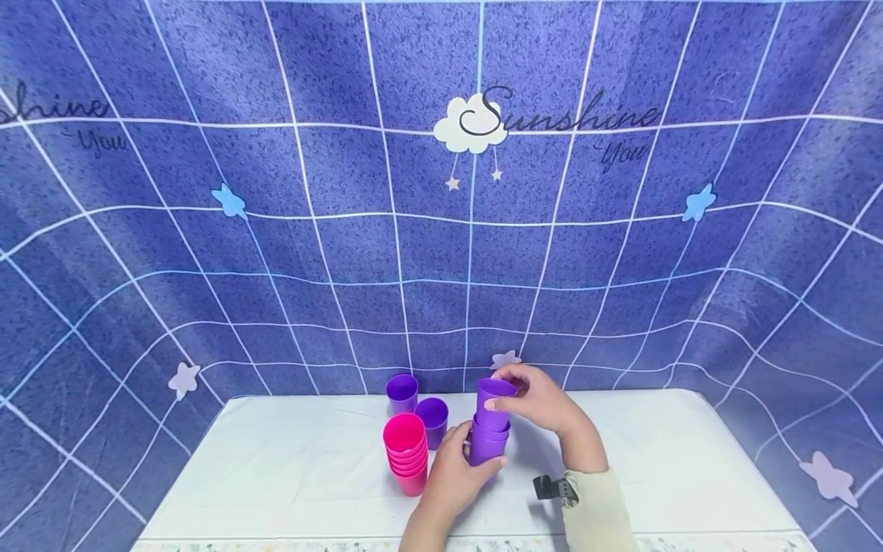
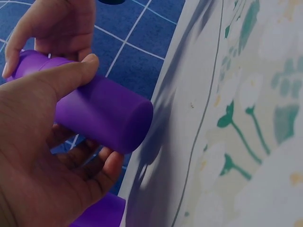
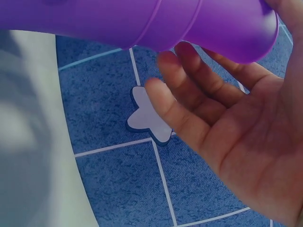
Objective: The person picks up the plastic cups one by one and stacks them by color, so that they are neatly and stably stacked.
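Observation:
My left hand point(image 1: 448, 483) grips a small stack of purple cups point(image 1: 487, 446) around its side, thumb on one side and fingers on the other. Another purple cup point(image 1: 493, 412) sits partly inside the top of that stack. My right hand point(image 1: 541, 399) pinches this upper cup near its rim. In the left wrist view the stack point(image 2: 106, 111) is tilted, its closed base facing the camera side. The right wrist view shows the upper cup point(image 3: 232, 28) at the end of the stack, above my curved right fingers point(image 3: 175, 101).
Left of my hands stands a nested stack of pink cups point(image 1: 405, 445). Two single purple cups stand behind it, one farther back point(image 1: 402, 395) and one nearer point(image 1: 432, 422). A white cloth point(image 1: 297, 460) covers the table; blue patterned fabric point(image 1: 345, 253) hangs behind.

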Demonstrator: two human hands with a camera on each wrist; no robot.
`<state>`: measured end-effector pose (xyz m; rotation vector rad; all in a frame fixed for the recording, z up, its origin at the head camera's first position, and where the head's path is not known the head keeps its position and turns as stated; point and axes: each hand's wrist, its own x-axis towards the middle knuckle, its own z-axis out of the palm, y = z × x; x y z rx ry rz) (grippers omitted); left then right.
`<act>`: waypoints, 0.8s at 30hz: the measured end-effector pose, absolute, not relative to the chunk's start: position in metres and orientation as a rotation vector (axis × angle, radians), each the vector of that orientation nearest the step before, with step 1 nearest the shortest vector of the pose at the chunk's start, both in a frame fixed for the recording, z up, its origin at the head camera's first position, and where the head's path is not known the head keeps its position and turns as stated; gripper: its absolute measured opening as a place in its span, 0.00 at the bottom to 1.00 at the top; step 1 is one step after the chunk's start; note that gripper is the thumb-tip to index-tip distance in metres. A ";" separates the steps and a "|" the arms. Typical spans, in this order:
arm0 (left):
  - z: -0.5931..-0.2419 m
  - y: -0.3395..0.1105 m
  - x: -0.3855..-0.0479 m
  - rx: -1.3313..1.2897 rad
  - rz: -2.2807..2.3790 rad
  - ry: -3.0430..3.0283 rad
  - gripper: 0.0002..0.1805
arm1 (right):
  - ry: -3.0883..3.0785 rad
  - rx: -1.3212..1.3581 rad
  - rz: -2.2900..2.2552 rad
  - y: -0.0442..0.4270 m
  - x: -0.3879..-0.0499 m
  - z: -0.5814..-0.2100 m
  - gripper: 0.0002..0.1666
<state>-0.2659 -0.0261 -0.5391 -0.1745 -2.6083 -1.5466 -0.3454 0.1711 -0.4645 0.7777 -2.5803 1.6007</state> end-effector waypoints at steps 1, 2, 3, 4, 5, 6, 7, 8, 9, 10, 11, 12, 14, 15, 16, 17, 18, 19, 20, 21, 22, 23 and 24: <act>-0.540 -0.026 -0.266 -0.177 -1.543 -2.608 0.39 | -2.590 0.774 1.589 0.171 -0.345 -0.464 0.24; -0.540 -0.026 -0.266 -0.181 -1.545 -2.607 0.39 | -2.600 0.771 1.579 0.171 -0.345 -0.464 0.24; -0.541 -0.026 -0.266 -0.185 -1.543 -2.606 0.39 | -2.608 0.773 1.563 0.172 -0.345 -0.464 0.24; -0.541 -0.026 -0.266 -0.190 -1.544 -2.605 0.39 | -2.622 0.768 1.545 0.172 -0.345 -0.465 0.23; -0.542 -0.026 -0.266 -0.195 -1.545 -2.602 0.38 | -2.633 0.769 1.534 0.172 -0.345 -0.465 0.23; -0.542 -0.026 -0.266 -0.200 -1.548 -2.601 0.38 | -2.645 0.768 1.524 0.172 -0.345 -0.465 0.23; -0.542 -0.026 -0.266 -0.205 -1.549 -2.601 0.38 | -2.657 0.773 1.515 0.172 -0.345 -0.465 0.23; -0.542 -0.026 -0.267 -0.209 -1.549 -2.602 0.38 | -2.668 0.781 1.511 0.172 -0.346 -0.466 0.22; -0.542 -0.026 -0.267 -0.210 -1.547 -2.605 0.38 | -2.681 0.788 1.505 0.172 -0.346 -0.466 0.22; -0.542 -0.026 -0.267 -0.212 -1.544 -2.609 0.37 | -2.694 0.799 1.506 0.171 -0.346 -0.467 0.22; -0.542 -0.026 -0.267 -0.216 -1.544 -2.612 0.37 | -2.703 0.818 1.511 0.171 -0.346 -0.467 0.21; -0.542 -0.026 -0.267 -0.218 -1.545 -2.616 0.36 | -2.711 0.832 1.520 0.171 -0.346 -0.467 0.21; -0.542 -0.026 -0.267 -0.226 -1.548 -2.619 0.35 | -2.726 0.860 1.527 0.171 -0.346 -0.467 0.22; -0.542 -0.026 -0.267 -0.229 -1.554 -2.619 0.35 | -2.732 0.872 1.530 0.171 -0.346 -0.468 0.22; -0.543 -0.026 -0.268 -0.232 -1.556 -2.618 0.34 | -2.736 0.884 1.536 0.171 -0.346 -0.468 0.22; -0.543 -0.026 -0.268 -0.235 -1.560 -2.616 0.33 | -2.741 0.894 1.537 0.171 -0.346 -0.468 0.23; -0.543 -0.026 -0.268 -0.235 -1.561 -2.615 0.33 | -2.746 0.906 1.531 0.171 -0.347 -0.468 0.23; -0.543 -0.026 -0.268 -0.235 -1.560 -2.615 0.33 | -2.753 0.914 1.535 0.171 -0.347 -0.468 0.23; -0.543 -0.027 -0.268 -0.235 -1.560 -2.615 0.33 | -2.757 0.928 1.539 0.171 -0.347 -0.469 0.24; -0.543 -0.027 -0.268 -0.233 -1.560 -2.615 0.33 | -2.762 0.939 1.553 0.172 -0.347 -0.469 0.25; -0.543 -0.026 -0.268 -0.231 -1.562 -2.615 0.33 | -2.767 0.952 1.563 0.172 -0.347 -0.470 0.25; -0.543 -0.026 -0.268 -0.231 -1.568 -2.612 0.33 | -2.771 0.965 1.579 0.172 -0.347 -0.470 0.26; -0.543 -0.026 -0.268 -0.229 -1.572 -2.611 0.33 | -2.778 0.973 1.594 0.172 -0.347 -0.471 0.26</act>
